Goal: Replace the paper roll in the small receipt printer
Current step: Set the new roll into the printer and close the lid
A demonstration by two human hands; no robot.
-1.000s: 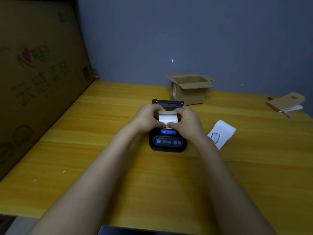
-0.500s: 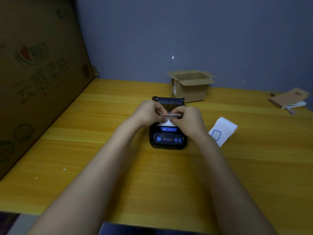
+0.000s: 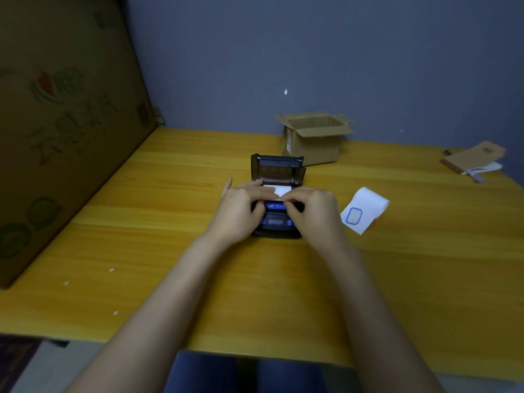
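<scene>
The small black receipt printer (image 3: 276,224) sits mid-table with its lid (image 3: 278,165) swung open toward the wall. A white paper roll (image 3: 280,191) lies in the open compartment. My left hand (image 3: 241,211) and my right hand (image 3: 312,211) rest over the printer from either side, fingertips pinching the loose front edge of the paper just above the blue panel. The hands hide most of the printer's body. Another white paper roll (image 3: 365,208), partly unwound with a blue-outlined label on it, lies on the table to the right.
An open small cardboard box (image 3: 314,140) stands behind the printer near the wall. A big printed cardboard sheet (image 3: 65,123) leans along the left edge. A brown notebook with papers (image 3: 473,158) lies far right. The wooden table (image 3: 141,251) spreads around.
The paper roll was held up above the printer; it has gone down into the open compartment. Both hands have dropped lower and now pull the paper's edge toward the front.
</scene>
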